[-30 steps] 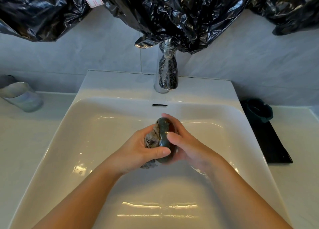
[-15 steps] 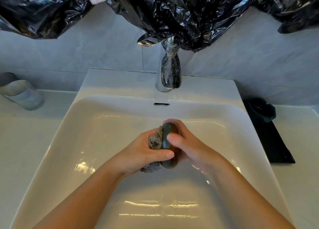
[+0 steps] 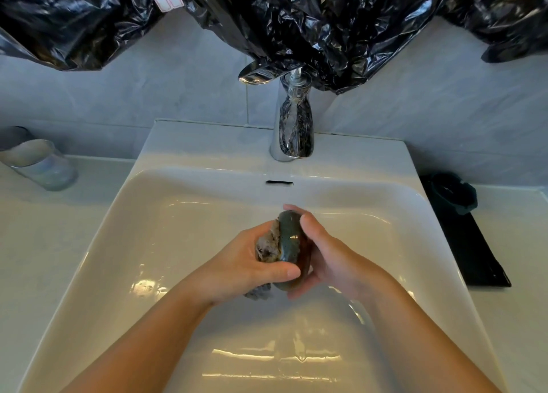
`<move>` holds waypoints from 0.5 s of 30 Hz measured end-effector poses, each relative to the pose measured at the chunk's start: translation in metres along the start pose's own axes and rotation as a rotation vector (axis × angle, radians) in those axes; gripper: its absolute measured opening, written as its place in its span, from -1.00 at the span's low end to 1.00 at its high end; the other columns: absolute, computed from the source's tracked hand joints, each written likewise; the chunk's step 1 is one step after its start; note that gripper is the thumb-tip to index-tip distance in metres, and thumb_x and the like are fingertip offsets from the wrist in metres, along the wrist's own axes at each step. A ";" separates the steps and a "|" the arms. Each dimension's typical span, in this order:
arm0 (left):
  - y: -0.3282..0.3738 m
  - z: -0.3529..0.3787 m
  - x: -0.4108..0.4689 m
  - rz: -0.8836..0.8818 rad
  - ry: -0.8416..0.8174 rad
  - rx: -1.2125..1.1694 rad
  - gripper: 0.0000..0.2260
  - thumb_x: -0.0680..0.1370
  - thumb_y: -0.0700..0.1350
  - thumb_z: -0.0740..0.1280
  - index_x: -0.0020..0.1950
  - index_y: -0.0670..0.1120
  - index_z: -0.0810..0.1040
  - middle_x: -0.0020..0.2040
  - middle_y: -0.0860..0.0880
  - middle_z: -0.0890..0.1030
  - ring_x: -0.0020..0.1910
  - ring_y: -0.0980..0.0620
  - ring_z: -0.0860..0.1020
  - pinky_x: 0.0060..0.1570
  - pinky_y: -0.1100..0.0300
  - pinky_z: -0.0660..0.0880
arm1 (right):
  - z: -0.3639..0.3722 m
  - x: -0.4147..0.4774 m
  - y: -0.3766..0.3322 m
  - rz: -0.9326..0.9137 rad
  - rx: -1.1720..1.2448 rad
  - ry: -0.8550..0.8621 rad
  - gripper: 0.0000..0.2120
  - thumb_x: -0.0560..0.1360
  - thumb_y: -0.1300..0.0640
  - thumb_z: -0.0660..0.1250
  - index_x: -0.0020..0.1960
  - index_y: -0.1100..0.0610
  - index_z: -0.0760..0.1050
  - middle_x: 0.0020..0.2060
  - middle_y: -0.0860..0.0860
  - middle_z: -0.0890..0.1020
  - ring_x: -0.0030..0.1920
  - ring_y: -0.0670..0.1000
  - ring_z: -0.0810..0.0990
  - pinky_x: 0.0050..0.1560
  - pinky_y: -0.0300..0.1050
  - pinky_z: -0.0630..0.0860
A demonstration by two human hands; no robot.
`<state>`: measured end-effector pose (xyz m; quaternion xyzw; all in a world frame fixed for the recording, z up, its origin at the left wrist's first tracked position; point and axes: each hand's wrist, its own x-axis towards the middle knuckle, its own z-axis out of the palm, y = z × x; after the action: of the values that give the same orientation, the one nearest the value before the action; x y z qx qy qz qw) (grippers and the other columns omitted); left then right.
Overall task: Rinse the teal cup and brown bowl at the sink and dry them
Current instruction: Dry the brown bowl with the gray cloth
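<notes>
Bowl: sitting on edge between both hands, over the middle of the sink. Right hand: curling round the bowl's right side, gripping it. Left hand: clutching a grey cloth and pressing it against the bowl's left face, thumb lying across the near rim. Cup: standing on a black mat, right of the sink, well apart from the hands. Tap: standing at the sink's far edge. Glass: sitting at far left.
</notes>
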<state>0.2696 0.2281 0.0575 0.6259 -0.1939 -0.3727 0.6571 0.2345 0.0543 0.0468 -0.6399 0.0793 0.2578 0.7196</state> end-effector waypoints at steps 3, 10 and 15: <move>-0.003 0.001 0.000 -0.030 -0.016 -0.016 -0.54 0.31 -0.05 0.50 0.15 -0.17 0.54 -0.04 -0.17 0.63 -0.03 -0.09 0.61 0.01 0.05 0.55 | 0.001 -0.001 0.001 -0.032 -0.096 0.011 -0.38 0.29 -0.36 0.26 0.28 -0.14 0.36 0.21 0.09 0.52 0.13 0.05 0.62 -0.12 0.07 0.65; -0.002 -0.002 0.000 0.018 0.018 -0.135 -0.51 0.30 -0.05 0.54 0.17 -0.17 0.54 0.00 -0.19 0.65 0.00 -0.15 0.63 -0.02 0.06 0.57 | 0.005 -0.001 -0.001 -0.064 -0.049 -0.002 -0.35 0.31 -0.44 0.27 0.34 -0.31 0.24 0.29 0.00 0.47 0.20 0.06 0.59 -0.02 0.12 0.65; -0.001 -0.002 0.000 0.005 0.019 -0.135 -0.44 0.25 0.00 0.59 0.17 -0.15 0.54 -0.01 -0.19 0.64 -0.04 -0.12 0.62 -0.06 0.08 0.58 | 0.004 -0.003 -0.003 -0.252 -0.122 0.043 -0.46 0.31 -0.20 0.36 0.27 -0.34 0.31 0.22 -0.01 0.45 0.17 0.03 0.57 -0.02 -0.07 0.63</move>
<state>0.2710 0.2292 0.0563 0.5833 -0.1635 -0.3773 0.7005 0.2325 0.0574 0.0510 -0.6927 -0.0018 0.1559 0.7041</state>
